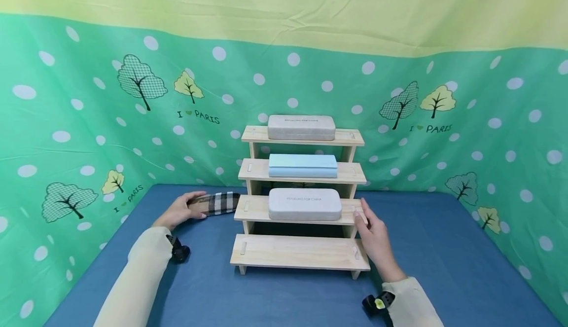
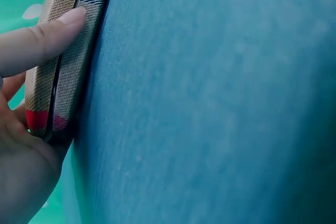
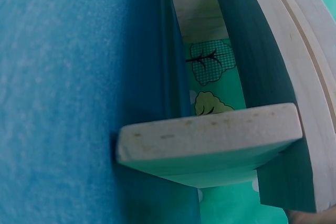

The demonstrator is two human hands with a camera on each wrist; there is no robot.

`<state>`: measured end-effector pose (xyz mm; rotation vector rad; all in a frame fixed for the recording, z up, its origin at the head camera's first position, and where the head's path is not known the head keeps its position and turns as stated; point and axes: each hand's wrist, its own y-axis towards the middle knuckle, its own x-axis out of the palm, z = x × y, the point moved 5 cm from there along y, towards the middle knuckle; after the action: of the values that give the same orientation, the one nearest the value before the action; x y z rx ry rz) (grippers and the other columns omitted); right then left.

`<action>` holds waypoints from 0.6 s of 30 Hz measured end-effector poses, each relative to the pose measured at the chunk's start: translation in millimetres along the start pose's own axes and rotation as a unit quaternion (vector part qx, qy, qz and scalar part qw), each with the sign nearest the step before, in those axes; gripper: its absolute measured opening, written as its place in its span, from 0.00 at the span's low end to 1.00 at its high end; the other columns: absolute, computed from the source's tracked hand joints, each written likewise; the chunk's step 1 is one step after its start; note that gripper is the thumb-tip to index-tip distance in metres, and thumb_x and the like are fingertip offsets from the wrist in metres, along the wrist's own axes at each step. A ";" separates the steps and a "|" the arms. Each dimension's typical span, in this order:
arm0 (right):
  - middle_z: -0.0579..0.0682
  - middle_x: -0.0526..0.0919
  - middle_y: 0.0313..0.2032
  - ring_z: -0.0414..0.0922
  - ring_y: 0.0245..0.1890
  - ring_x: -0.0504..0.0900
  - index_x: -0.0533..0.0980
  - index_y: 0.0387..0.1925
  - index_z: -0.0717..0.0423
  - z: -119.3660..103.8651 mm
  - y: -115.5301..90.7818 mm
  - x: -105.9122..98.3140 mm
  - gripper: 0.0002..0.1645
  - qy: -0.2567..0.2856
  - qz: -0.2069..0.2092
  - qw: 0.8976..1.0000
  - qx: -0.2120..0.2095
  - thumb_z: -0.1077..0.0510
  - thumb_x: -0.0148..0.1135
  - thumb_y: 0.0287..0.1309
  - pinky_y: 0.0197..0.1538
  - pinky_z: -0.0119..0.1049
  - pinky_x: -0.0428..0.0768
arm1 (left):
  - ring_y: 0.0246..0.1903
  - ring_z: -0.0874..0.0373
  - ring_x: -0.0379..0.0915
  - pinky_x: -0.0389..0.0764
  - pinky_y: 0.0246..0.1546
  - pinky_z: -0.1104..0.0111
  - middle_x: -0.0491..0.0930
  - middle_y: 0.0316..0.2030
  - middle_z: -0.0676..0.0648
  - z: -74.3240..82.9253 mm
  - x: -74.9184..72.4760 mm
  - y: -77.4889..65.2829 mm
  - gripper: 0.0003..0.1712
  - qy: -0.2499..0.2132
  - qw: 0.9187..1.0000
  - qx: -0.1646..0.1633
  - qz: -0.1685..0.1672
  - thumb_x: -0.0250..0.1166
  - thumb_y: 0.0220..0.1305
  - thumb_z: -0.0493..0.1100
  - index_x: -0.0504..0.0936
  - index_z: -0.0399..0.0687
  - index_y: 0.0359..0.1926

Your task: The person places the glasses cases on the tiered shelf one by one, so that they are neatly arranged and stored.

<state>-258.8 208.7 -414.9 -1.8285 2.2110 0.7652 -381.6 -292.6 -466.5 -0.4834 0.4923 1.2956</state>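
A plaid glasses case (image 1: 217,203) in tan, black and white lies at the left of a stepped wooden display stand (image 1: 293,253). My left hand (image 1: 181,210) grips its left end; in the left wrist view, the thumb (image 2: 58,38) presses one side across the seam of the case (image 2: 68,72), with fingers behind. On the stand's right side, my right hand (image 1: 374,236) holds the end of the second shelf from the bottom, thumb on top; its lower fingers are hidden. That shelf bears a white glasses case (image 1: 304,208).
A light blue glasses case (image 1: 303,166) sits one shelf higher, and a grey one (image 1: 301,132) is on the top shelf. The bottom shelf is bare wood. Blue cloth (image 1: 443,268) covers the table; a green printed curtain (image 1: 310,75) hangs behind and at both sides.
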 end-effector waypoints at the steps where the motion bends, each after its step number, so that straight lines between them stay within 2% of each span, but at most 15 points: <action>1: 0.60 0.55 0.70 0.56 0.68 0.58 0.52 0.71 0.60 0.3 0.1 0.2 0.35 0.001 0.000 1.000 0.001 0.49 0.46 0.70 0.60 0.45 0.65 | 0.58 0.38 0.58 0.63 0.54 0.48 0.56 0.65 0.32 0.2 0.1 -0.8 0.49 0.004 1.000 0.000 -0.003 0.73 0.48 0.41 0.59 0.42 0.70; 4: 0.59 0.55 0.70 0.55 0.68 0.58 0.52 0.71 0.60 0.1 0.4 0.3 0.35 0.002 0.000 1.000 0.002 0.49 0.46 0.70 0.60 0.44 0.65 | 0.57 0.39 0.59 0.63 0.54 0.49 0.56 0.65 0.31 1.8 -0.1 -3.8 0.50 0.016 1.000 -0.001 -0.013 0.74 0.48 0.43 0.58 0.41 0.70; 11: 0.60 0.55 0.69 0.55 0.67 0.59 0.52 0.71 0.60 -0.9 0.7 0.6 0.35 0.003 0.001 1.000 -0.002 0.49 0.46 0.70 0.60 0.44 0.65 | 0.55 0.40 0.59 0.64 0.52 0.50 0.58 0.64 0.32 4.6 -3.9 -10.5 0.48 0.022 1.000 -0.007 -0.007 0.74 0.48 0.45 0.62 0.42 0.69; 18: 0.59 0.54 0.70 0.54 0.68 0.58 0.52 0.71 0.59 -2.4 -1.8 0.8 0.34 0.008 0.000 1.000 -0.003 0.50 0.46 0.70 0.61 0.43 0.64 | 0.55 0.40 0.61 0.66 0.50 0.51 0.59 0.63 0.31 2.8 -11.9 -17.1 0.47 0.032 0.999 0.008 0.005 0.74 0.48 0.47 0.64 0.41 0.67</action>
<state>-256.8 206.7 -413.7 -1.8439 2.2224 0.7610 -367.1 -303.7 -456.1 -0.5112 0.5588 1.2881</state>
